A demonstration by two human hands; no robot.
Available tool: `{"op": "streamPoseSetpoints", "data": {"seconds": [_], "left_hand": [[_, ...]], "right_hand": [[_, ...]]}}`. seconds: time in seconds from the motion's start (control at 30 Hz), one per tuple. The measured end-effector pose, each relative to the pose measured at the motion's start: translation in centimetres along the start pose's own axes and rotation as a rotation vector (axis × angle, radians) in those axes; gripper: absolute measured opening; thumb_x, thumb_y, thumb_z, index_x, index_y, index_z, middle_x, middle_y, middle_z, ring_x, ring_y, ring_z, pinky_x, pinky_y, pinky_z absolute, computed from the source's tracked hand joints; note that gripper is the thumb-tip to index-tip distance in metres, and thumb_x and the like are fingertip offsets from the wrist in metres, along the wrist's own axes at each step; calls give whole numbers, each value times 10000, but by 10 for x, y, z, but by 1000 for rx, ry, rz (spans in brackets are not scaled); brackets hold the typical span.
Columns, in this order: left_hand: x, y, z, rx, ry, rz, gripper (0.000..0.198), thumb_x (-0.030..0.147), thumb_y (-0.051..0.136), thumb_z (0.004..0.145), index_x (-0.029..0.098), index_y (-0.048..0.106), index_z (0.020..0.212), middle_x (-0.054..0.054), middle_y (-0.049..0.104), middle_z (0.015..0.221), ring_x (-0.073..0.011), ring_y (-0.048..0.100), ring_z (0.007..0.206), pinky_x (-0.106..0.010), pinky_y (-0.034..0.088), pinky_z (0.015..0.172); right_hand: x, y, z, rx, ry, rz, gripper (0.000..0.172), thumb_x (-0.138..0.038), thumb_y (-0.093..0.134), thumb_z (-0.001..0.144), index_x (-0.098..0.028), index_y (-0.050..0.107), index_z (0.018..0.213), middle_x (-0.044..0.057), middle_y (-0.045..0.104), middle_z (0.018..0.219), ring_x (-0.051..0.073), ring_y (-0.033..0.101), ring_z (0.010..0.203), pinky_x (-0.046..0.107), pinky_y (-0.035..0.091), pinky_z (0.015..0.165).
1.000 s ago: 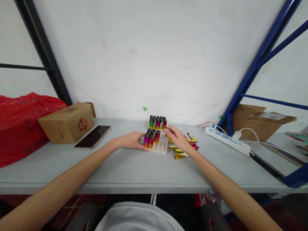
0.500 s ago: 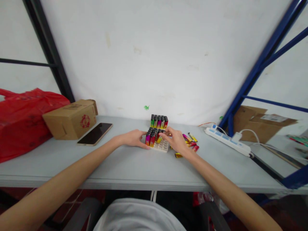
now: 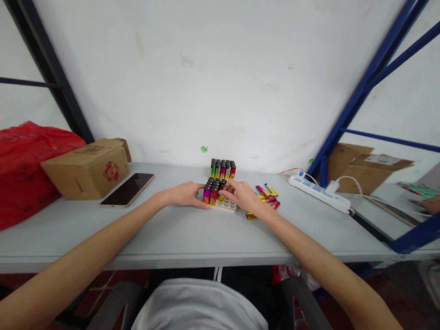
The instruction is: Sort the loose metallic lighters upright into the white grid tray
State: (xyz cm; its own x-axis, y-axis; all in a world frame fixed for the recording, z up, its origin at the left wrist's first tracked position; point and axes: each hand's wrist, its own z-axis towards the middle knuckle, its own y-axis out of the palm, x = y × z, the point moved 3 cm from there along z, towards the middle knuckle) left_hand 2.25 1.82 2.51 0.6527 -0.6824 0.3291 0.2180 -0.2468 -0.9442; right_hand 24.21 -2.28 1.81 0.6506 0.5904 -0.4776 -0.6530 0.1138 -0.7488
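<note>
A white tray [image 3: 225, 207] with rows of holes sits mid-table, its left part filled with upright lighters [image 3: 210, 196] in purple, red and gold with black tops. My left hand [image 3: 188, 194] grips the tray's left side, thumb at the front corner and fingers behind. Over the tray, my right hand [image 3: 242, 195] pinches a gold lighter [image 3: 221, 198] that stands near the others; its lower end is partly hidden. Behind the tray stands a block of upright lighters [image 3: 223, 170]. Several loose lighters [image 3: 268, 199] lie right of my right hand.
On the left are a phone [image 3: 128, 189], a cardboard box [image 3: 87, 168] and a red plastic bag [image 3: 29, 169]. A white power strip [image 3: 318, 192] with cables lies on the right, before an open carton [image 3: 364, 169]. Another person's hand [image 3: 430, 205] shows at the far right.
The view has shifted slightly. My right hand has brought the gold lighter lower and closer to the filled rows of the tray. My left hand keeps its place at the tray's side.
</note>
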Motion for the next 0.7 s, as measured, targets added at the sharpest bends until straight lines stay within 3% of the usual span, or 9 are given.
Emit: {"op": "streamPoseSetpoints", "data": {"seconds": [0.13,0.23,0.4,0.5,0.6,0.7], "left_hand": [[2,-2,0,-6,-26,21,789,799,660,708,163,682,1175,-19,642,746,-213,565,663,-278,355,600],[3,-2,-1,-17,-26,-7,786,787,662,720,175,667,1213,-24,675,800,-218,591,698,-274,374,626],[1,0,-1,-40,-50,-58,801,797,663,713,186,652,1232,-16,689,826,-211,589,685,-271,359,585],[2,-1,-2,-42,-55,-47,804,799,661,716,179,647,1227,-15,676,804,-209,583,675,-272,350,572],[3,-1,-2,-34,-57,-53,781,782,669,715,185,649,1217,-23,691,849,-216,603,723,-268,373,605],[5,-2,-3,-31,-58,-71,766,768,676,709,193,650,1215,-29,705,894,-222,616,757,-270,388,635]], "right_hand": [[1,-6,0,-48,4,-123,413,-570,653,929,-216,607,721,-2,615,629,135,482,549,247,268,575],[11,-23,-4,-118,-32,-146,379,-526,544,1009,-225,664,812,4,633,645,149,525,581,252,304,601],[63,-75,-16,0,164,-433,298,-386,478,1056,-199,707,1016,68,745,848,188,655,775,260,396,716],[90,-98,-24,-3,269,-541,263,-351,542,1025,-163,724,998,102,767,916,202,680,834,271,423,743],[101,-102,-28,-66,296,-510,328,-438,572,1003,-159,741,972,106,775,902,205,691,801,276,445,719],[102,-93,-28,-169,265,-492,310,-444,659,947,-159,744,1037,98,779,923,205,698,805,275,465,728]]}}
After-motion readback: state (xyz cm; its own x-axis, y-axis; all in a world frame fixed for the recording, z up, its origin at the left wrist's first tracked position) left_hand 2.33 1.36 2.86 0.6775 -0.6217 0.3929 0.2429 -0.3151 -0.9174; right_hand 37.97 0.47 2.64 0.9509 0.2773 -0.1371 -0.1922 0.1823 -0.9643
